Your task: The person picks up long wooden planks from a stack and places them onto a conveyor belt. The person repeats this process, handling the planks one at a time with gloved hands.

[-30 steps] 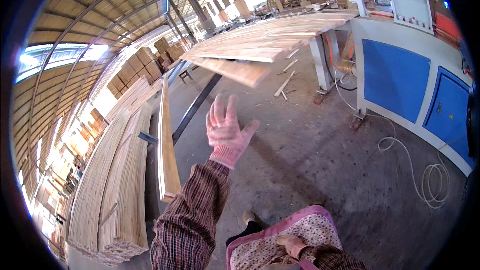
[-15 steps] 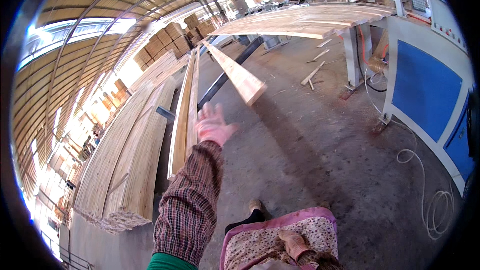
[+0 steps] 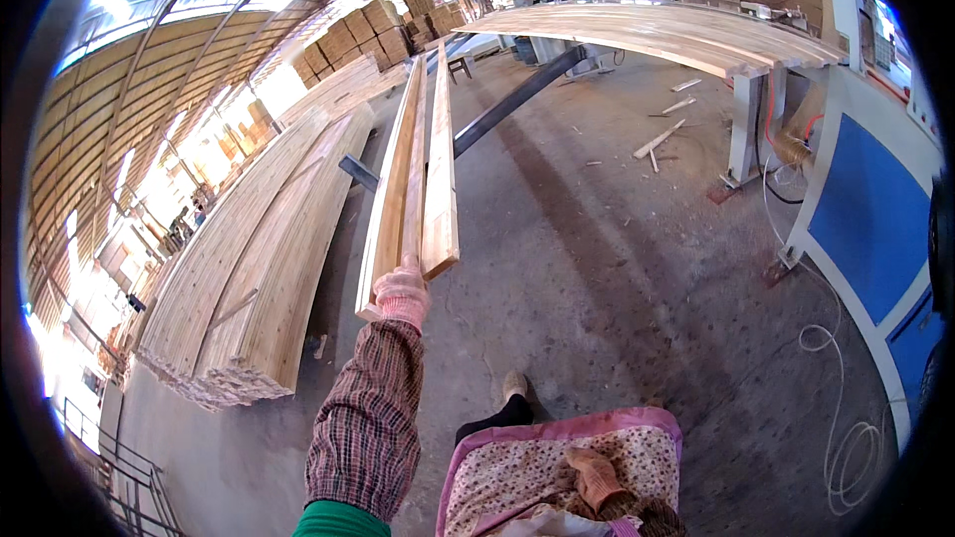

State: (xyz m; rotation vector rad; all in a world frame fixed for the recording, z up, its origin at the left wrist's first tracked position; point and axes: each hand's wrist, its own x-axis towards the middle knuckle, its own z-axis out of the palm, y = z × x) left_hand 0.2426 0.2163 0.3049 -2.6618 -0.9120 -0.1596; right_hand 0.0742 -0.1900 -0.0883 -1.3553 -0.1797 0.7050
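Fingers pressed together, a gloved right hand (image 3: 594,477) lies against a spotted, pink-edged apron (image 3: 497,477). Farther out, the gloved left hand (image 3: 401,296) touches the near ends of long boards (image 3: 440,209), one finger pointing along them; whether it grips cannot be told. Left of them lies a plank stack (image 3: 249,278); a dark metal bar (image 3: 517,99) crosses beneath. Beyond, wide boarding (image 3: 647,32) spreads at right.

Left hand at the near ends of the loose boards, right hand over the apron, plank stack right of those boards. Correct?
Not quite: the plank stack is left of the loose boards, as the head view shows. The left hand is indeed at their near ends, the right hand over the apron.
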